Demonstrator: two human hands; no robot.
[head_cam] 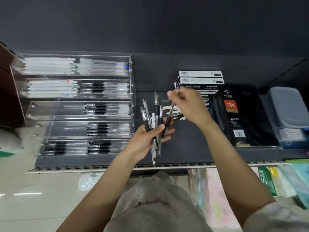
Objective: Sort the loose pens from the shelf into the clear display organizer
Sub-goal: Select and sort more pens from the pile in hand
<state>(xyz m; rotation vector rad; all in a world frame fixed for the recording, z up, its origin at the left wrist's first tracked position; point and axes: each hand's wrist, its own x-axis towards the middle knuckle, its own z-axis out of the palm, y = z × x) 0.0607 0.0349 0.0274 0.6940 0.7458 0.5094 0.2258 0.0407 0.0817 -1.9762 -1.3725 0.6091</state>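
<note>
My left hand [147, 139] is closest to me. It is palm up over the dark shelf [184, 144], and my thumb and fingers wrap around a bunch of pens [155, 124]. The pens stick up like a fan, and one white tip pokes down past the shelf edge. A bit farther away, my right hand [185, 102] pinches the top of one dark pen [168, 121]. The low end of that pen rests by the fingers of my left hand. Under my right hand some loose pens [177, 113] lie on the shelf. On the left stands the clear organizer [80, 104], with pens lying in its rows. Behind my right hand are stacked pen boxes [200, 79].
</note>
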